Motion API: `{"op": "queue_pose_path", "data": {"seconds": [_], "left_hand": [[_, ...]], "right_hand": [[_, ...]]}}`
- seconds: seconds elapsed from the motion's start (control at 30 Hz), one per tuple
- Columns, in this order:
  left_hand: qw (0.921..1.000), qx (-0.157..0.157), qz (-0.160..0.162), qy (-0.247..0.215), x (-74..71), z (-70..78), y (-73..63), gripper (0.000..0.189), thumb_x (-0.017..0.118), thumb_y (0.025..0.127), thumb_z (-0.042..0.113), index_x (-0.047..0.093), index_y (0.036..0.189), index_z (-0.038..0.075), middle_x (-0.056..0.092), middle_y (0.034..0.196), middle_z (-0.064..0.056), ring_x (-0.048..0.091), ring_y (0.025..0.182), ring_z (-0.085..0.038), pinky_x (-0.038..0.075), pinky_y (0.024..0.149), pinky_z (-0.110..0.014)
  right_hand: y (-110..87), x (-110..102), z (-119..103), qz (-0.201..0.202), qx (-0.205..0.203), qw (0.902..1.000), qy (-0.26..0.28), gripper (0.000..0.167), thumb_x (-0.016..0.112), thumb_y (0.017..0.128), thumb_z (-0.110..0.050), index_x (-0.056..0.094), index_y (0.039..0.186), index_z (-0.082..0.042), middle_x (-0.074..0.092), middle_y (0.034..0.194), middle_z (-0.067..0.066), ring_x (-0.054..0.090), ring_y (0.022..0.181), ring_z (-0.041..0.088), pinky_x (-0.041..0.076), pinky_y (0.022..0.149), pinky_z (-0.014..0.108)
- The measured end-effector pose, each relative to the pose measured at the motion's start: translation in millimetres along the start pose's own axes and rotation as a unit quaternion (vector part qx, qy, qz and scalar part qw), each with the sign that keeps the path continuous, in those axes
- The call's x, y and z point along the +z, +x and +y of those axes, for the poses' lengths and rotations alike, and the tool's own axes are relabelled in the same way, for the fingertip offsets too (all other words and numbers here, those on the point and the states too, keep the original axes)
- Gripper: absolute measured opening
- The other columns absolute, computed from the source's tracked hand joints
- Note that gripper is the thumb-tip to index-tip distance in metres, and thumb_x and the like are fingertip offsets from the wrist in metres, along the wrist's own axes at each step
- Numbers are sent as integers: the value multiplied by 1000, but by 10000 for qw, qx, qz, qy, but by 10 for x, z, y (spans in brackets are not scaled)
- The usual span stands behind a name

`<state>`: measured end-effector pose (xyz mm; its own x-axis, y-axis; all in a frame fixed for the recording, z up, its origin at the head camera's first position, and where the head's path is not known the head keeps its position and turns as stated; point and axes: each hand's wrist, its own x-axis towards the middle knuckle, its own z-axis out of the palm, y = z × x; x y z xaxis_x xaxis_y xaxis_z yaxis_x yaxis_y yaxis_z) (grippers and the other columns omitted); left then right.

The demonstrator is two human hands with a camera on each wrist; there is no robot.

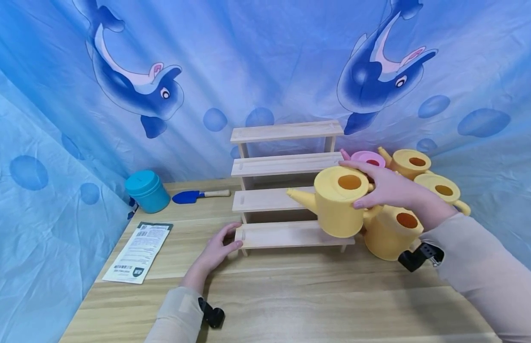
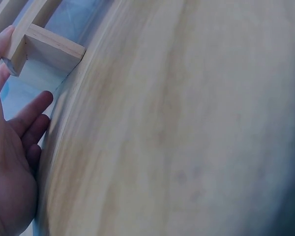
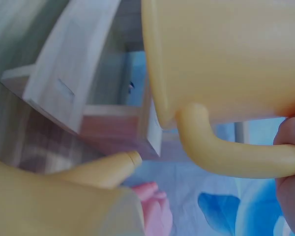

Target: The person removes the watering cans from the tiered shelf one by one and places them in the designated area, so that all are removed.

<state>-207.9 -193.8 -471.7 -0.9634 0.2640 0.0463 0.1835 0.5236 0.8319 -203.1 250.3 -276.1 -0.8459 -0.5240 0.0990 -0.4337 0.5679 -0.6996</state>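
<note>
My right hand [image 1: 389,188] grips a yellow watering can [image 1: 340,205] by its handle and upper rim. The can is raised in front of a stepped wooden shelf [image 1: 291,233], near its right end, with the spout pointing left. In the right wrist view, the can's curved handle [image 3: 236,160] runs to my fingers. At the shelf's lower left corner, my left hand [image 1: 215,250] holds the end of the lowest step between thumb and index finger. The left wrist view shows its other fingers [image 2: 37,110] loosely extended below the step.
More yellow watering cans [image 1: 389,238] and a pink one [image 1: 368,157] stand to the right of the shelf. On the left are a teal pot [image 1: 148,193], a blue trowel [image 1: 188,196] and a printed packet [image 1: 138,252]. A blue dolphin curtain [image 1: 265,62] hangs behind the table.
</note>
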Motion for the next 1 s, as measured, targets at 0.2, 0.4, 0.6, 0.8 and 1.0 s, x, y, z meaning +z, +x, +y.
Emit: {"op": "queue_pose_path", "data": {"seconds": [0.2, 0.4, 0.6, 0.8, 1.0], "left_hand": [[10000, 11, 45, -38, 5, -17, -2, 52, 66, 86, 38, 48, 133, 26, 54, 131, -6, 45, 123, -25, 27, 104, -50], [10000, -62, 50, 29, 4, -11, -1, 52, 65, 86, 39, 48, 133, 27, 54, 131, -6, 44, 123, -24, 27, 104, -50], [10000, -80, 20, 8, 4, -4, 5, 52, 65, 86, 39, 48, 133, 27, 54, 130, -6, 45, 122, -24, 27, 104, -50], [10000, -49, 7, 0, -2, -5, 6, 53, 65, 86, 40, 47, 134, 28, 53, 131, -6, 45, 122, -25, 27, 104, -51], [9999, -95, 20, 66, -6, 0, -1, 53, 65, 86, 42, 47, 134, 29, 53, 131, -6, 44, 123, -25, 26, 104, -52]], "right_hand": [[-110, -171, 94, 87, -126, 9997, 172, 83, 76, 76, -13, 31, 146, -18, 31, 144, 1, 38, 123, 19, 38, 96, 36], [-266, -337, 201, -76, 32, 9989, 468, 81, 68, 82, -6, 26, 149, -26, 32, 144, 9, 56, 94, 11, 50, 65, 26], [-445, -485, 340, 51, 120, 9963, 855, 78, 62, 83, 0, 25, 149, -19, 48, 119, 5, 58, 65, 20, 48, 51, 30], [-643, -624, 486, 441, 546, 9957, 598, 74, 62, 85, -6, 27, 148, -22, 51, 114, -4, 50, 62, 18, 45, 46, 32], [-869, -736, 684, 848, 568, 9918, 773, 71, 56, 90, 0, 25, 149, -25, 53, 105, -3, 39, 49, 24, 36, 38, 38]]}}
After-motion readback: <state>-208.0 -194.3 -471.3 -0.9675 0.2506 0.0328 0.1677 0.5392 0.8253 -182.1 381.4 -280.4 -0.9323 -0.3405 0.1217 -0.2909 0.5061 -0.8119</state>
